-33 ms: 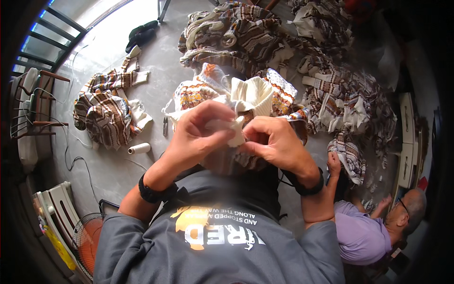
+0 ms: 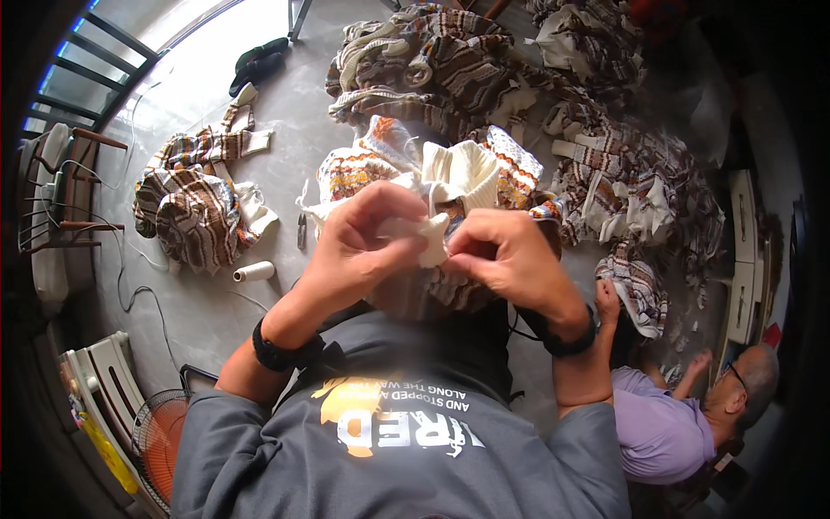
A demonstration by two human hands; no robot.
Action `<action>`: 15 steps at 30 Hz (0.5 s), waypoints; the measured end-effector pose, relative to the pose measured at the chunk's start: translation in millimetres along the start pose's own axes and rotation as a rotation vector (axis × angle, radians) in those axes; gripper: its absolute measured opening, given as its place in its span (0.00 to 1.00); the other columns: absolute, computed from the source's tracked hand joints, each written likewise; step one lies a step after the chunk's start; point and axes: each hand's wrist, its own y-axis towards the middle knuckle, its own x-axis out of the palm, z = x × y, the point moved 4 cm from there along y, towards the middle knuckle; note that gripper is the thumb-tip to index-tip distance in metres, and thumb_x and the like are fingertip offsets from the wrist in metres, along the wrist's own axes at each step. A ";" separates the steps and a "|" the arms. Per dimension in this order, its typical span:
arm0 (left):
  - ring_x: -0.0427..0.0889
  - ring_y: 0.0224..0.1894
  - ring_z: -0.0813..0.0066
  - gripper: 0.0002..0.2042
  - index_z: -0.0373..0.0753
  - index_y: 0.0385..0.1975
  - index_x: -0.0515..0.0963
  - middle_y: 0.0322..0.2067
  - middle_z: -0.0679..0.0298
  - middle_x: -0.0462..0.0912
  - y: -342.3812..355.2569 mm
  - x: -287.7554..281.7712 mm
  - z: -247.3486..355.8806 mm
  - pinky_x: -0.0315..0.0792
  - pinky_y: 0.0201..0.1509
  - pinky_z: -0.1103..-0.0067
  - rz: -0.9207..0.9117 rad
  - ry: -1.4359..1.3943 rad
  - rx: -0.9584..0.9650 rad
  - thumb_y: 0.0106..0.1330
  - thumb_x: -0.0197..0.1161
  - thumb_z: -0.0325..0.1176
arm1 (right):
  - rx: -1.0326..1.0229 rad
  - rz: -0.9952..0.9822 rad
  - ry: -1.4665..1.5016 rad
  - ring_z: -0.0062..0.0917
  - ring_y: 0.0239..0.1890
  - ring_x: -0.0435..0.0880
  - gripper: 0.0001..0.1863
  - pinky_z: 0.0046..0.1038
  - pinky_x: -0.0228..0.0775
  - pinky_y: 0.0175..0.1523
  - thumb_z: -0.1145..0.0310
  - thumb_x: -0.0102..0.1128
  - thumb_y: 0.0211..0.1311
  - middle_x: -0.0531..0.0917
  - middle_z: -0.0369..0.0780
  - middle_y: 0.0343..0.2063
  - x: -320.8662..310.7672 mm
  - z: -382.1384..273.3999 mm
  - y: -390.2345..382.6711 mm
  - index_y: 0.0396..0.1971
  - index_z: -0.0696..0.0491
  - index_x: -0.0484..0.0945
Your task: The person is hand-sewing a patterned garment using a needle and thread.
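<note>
A knitted sweater (image 2: pixel 350 169) with cream, orange and brown patterning lies bunched in front of my body. Its wide cream ribbed part (image 2: pixel 465 177) stands up just beyond my fingers. My left hand (image 2: pixel 367 238) is closed, thumb against fingers, on a cream knit edge (image 2: pixel 435 240) of this sweater. Right beside that edge, my right hand (image 2: pixel 506 259) is closed in a pinch of thumb and forefinger. Whatever sits between those fingertips is too small to make out. Part of the sweater is hidden under both hands.
Heaps of striped knitwear lie at the far middle (image 2: pixel 424 69) and right (image 2: pixel 631 182); a smaller pile (image 2: pixel 199 199) is at left. Near it are a thread cone (image 2: pixel 253 272) and small snips (image 2: pixel 302 232). A fan (image 2: pixel 160 441) stands lower left. A co-worker (image 2: pixel 661 424) sits at right, handling knitwear.
My right fingertips have shifted slightly, drawing a little away from the cream edge. My left hand stays nearly in place. The co-worker's hand at the right has risen a little.
</note>
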 end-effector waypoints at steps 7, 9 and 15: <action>0.78 0.39 0.83 0.11 0.35 0.44 0.71 0.42 0.65 0.74 -1.5 0.3 13.7 0.76 0.41 0.84 -0.035 -0.097 0.057 0.64 0.61 0.20 | 0.020 -0.018 0.632 0.13 0.25 0.73 0.05 0.17 0.62 0.29 0.77 0.68 0.57 0.76 0.35 0.26 -29.7 -36.8 8.0 0.25 0.59 0.79; 0.78 0.42 0.84 0.11 0.34 0.44 0.72 0.41 0.66 0.76 0.0 4.6 18.6 0.75 0.45 0.84 -0.033 -0.071 0.124 0.63 0.62 0.20 | -0.073 0.002 0.537 0.08 0.26 0.73 0.05 0.15 0.63 0.29 0.76 0.66 0.60 0.76 0.30 0.24 -32.1 -45.2 18.5 0.28 0.57 0.79; 0.79 0.46 0.83 0.10 0.33 0.43 0.76 0.41 0.67 0.79 0.0 10.5 21.9 0.74 0.52 0.83 -0.033 -0.091 0.203 0.63 0.65 0.20 | -0.348 0.207 0.268 0.15 0.25 0.75 0.05 0.18 0.66 0.30 0.78 0.66 0.55 0.76 0.34 0.23 -30.1 -66.7 54.3 0.25 0.58 0.77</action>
